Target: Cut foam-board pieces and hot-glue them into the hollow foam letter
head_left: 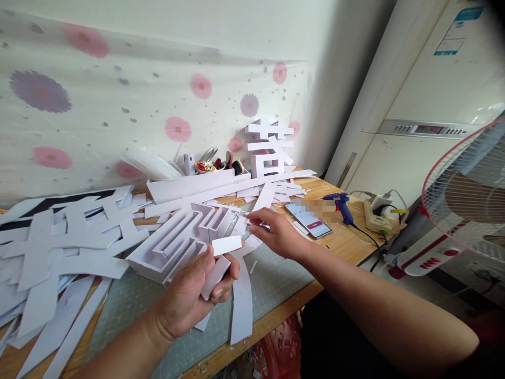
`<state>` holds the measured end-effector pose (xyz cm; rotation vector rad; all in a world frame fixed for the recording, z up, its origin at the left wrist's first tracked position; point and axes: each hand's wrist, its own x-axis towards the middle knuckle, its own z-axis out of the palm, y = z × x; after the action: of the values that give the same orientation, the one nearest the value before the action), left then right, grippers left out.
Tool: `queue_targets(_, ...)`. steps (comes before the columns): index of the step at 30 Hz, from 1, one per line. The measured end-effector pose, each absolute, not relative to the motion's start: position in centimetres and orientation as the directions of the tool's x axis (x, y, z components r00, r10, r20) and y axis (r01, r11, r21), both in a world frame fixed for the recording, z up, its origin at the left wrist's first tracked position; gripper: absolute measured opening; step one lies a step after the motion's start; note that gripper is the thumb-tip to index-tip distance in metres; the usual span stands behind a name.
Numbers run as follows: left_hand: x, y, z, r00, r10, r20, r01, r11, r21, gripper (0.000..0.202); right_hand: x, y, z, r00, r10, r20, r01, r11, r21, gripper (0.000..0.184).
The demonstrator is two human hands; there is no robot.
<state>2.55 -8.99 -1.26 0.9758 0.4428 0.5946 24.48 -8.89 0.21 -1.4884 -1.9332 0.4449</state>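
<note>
My left hand [189,300] is closed around a small white foam-board strip [226,246] and a second white piece below it, held above the green cutting mat [272,279]. My right hand [276,231] reaches over the mat with fingers pinched near small white scraps; what it holds is unclear. Just behind my left hand lies a hollow white foam-board letter shape [177,239] with raised walls.
Several flat white cut-outs [59,247] pile at the left. A standing white character [270,147] and a cup of tools [213,166] sit at the back. A phone [307,218], blue glue gun [341,205], power strip [374,216] and fan [465,205] are at the right.
</note>
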Motion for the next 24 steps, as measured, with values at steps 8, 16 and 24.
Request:
queue_targets(8, 2.9, -9.0, -1.7, 0.616, 0.778, -0.122, -0.12, 0.246, 0.962, 0.031, 22.7, -9.7, 1.0, -0.125, 0.978, 0.166, 0.127, 0.182, -0.975, 0.028)
queue_targets(16, 2.8, -9.0, -0.4, 0.493, 0.867, -0.076, -0.253, 0.227, 0.941, 0.035, 23.8, -9.9, 0.9, -0.125, 0.967, 0.221, 0.042, 0.228, -0.973, 0.014)
queue_targets(24, 3.0, -9.1, -0.7, 0.617, 0.786, -0.042, -0.393, 0.354, 0.849, 0.049, 21.2, -10.8, 0.0, -0.229, 0.916, 0.329, 0.378, 0.395, -0.837, 0.015)
